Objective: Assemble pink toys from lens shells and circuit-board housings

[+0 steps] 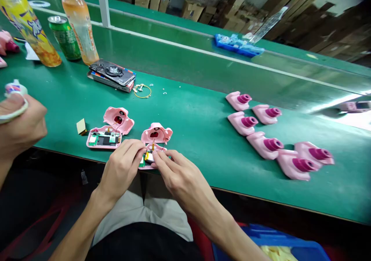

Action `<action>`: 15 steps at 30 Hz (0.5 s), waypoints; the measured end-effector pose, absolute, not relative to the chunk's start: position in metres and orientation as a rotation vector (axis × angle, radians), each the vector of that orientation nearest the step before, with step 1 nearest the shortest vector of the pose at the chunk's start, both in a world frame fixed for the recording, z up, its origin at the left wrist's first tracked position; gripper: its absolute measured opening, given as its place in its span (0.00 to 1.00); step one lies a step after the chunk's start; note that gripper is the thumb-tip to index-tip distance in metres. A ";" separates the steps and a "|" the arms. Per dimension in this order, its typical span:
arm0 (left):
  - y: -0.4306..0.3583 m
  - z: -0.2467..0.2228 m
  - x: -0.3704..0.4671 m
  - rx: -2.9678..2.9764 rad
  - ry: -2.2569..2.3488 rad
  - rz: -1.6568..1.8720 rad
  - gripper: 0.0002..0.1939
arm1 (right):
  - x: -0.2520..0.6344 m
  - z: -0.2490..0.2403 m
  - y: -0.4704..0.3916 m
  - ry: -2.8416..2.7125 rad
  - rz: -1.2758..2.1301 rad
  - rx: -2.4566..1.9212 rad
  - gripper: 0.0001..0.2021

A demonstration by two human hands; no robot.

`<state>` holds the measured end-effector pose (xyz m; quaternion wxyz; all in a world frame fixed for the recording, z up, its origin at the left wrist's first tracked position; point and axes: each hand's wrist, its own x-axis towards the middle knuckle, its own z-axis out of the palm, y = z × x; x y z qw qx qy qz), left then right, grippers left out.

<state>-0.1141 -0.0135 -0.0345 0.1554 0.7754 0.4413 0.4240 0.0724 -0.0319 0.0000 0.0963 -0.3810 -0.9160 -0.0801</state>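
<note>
Opened toy shell (153,147) lies at table's (203,137) near edge, second shell (110,133) left, closed shells (275,137) right.

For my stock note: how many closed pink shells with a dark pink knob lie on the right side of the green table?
6. They lie in a loose diagonal row. None seems hidden.

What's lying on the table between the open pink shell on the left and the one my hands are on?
Nothing: in the head view only bare green table separates the left open shell from the held one.
</note>
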 end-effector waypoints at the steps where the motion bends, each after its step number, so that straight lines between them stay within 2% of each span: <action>1: -0.016 -0.034 -0.115 2.259 1.229 1.186 0.07 | 0.072 0.001 -0.033 -2.728 -0.236 -1.148 0.16; 5: -0.031 -0.037 -0.121 2.501 1.191 0.947 0.23 | 0.075 -0.006 -0.037 -2.589 -0.320 -1.199 0.16; 12: -0.038 -0.045 -0.129 2.683 1.148 0.927 0.21 | 0.083 -0.049 -0.047 -2.303 -0.341 -1.013 0.16; 15: -0.036 -0.047 -0.131 2.690 1.127 0.959 0.21 | 0.086 -0.055 -0.055 -2.163 -0.305 -0.947 0.12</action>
